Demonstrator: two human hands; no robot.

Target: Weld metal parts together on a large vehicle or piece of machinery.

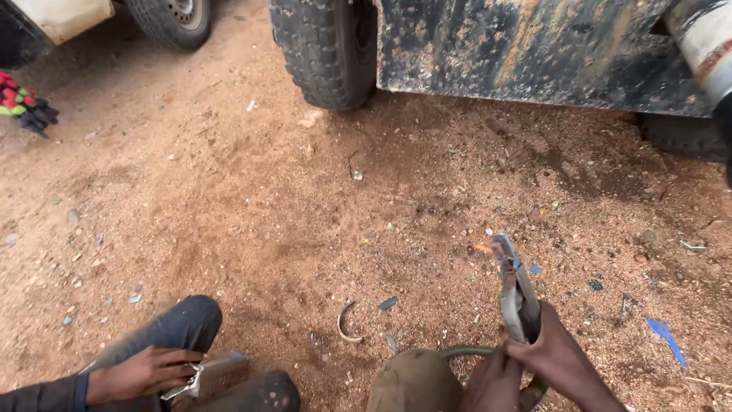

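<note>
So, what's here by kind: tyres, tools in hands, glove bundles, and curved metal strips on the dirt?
Tyres: 3
Tools in hands: 2, a grey tool in the right hand and a metal tool in another person's hand
Glove bundles: 1
Curved metal strips: 1
Total: 7

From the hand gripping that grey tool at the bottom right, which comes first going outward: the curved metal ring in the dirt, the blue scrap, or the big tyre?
From the right hand:
1. Blue scrap, on the dirt to its right.
2. Curved metal ring, on the ground to its left.
3. Big tyre, far off at the top.
</note>
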